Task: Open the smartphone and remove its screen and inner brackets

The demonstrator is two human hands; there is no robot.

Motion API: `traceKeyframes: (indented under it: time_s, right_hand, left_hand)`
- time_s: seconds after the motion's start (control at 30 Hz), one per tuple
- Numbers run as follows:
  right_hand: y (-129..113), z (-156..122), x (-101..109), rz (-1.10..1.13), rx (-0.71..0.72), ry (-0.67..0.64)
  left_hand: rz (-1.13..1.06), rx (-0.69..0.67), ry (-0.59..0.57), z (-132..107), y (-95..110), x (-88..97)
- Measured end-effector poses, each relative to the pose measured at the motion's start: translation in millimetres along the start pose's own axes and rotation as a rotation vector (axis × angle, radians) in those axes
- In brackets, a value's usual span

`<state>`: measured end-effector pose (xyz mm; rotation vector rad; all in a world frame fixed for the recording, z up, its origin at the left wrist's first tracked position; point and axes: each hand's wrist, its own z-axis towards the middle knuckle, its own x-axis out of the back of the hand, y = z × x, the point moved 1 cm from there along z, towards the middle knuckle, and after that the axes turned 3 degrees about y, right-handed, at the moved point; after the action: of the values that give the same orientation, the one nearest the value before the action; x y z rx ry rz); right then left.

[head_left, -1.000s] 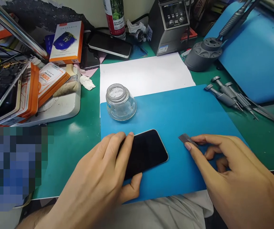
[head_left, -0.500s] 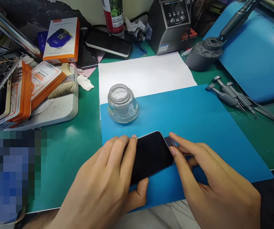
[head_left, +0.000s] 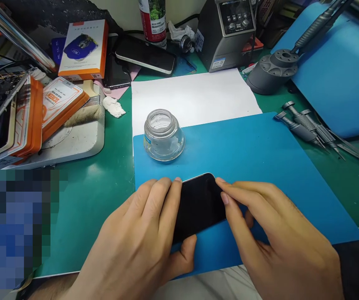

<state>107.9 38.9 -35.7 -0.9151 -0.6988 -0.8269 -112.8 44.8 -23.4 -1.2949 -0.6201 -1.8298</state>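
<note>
A smartphone with a black screen lies face up on the blue mat, slightly tilted in angle. My left hand is closed round its left part, fingers along the far edge and thumb at the near edge. At the phone's right end, the thumb and index finger of my right hand press together against the edge. The thin dark translucent sheet they pinched a moment earlier is now hidden by the fingers or the phone. Beyond the phone stands an open glass jar without a lid.
White paper lies under the mat's far edge. Several screwdrivers and a grey round base are on the right. A grey control box, another phone and orange-white boxes line the back and left.
My right hand has moved left, right up to the phone's end, and the thin sheet between its fingers no longer shows. The left hand keeps its hold. The view has shifted slightly.
</note>
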Motion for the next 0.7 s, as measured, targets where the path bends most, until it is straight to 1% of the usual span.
traceKeyframes:
  time_s: [0.1, 0.2, 0.33, 0.53, 0.63, 0.7]
  right_hand:
    - [2.7, -0.1, 1.6, 0.055, -0.103, 0.003]
    - [7.3, 1.8, 2.0, 0.070, -0.171, -0.003]
    - [15.0, 6.3, 4.2, 0.135, -0.231, -0.060]
    - [24.5, 19.1, 10.9, 0.247, -0.338, -0.081]
    - [24.6, 23.0, 10.7, 0.275, -0.330, -0.117]
    - [19.7, 21.0, 9.0, 0.205, -0.249, -0.116]
  left_hand:
    - [-0.003, 0.002, -0.013, 0.0, 0.3, 0.5]
    - [-0.009, 0.001, -0.002, -0.3, 0.4, 0.2]
    - [-0.002, 0.007, -0.007, -0.5, -0.4, -0.9]
    - [-0.002, 0.006, -0.016, -0.7, -0.3, -0.8]
    - [-0.010, 0.009, -0.023, -1.2, -0.5, -0.1]
    - [-0.016, 0.002, -0.032, -1.3, -1.0, 0.5]
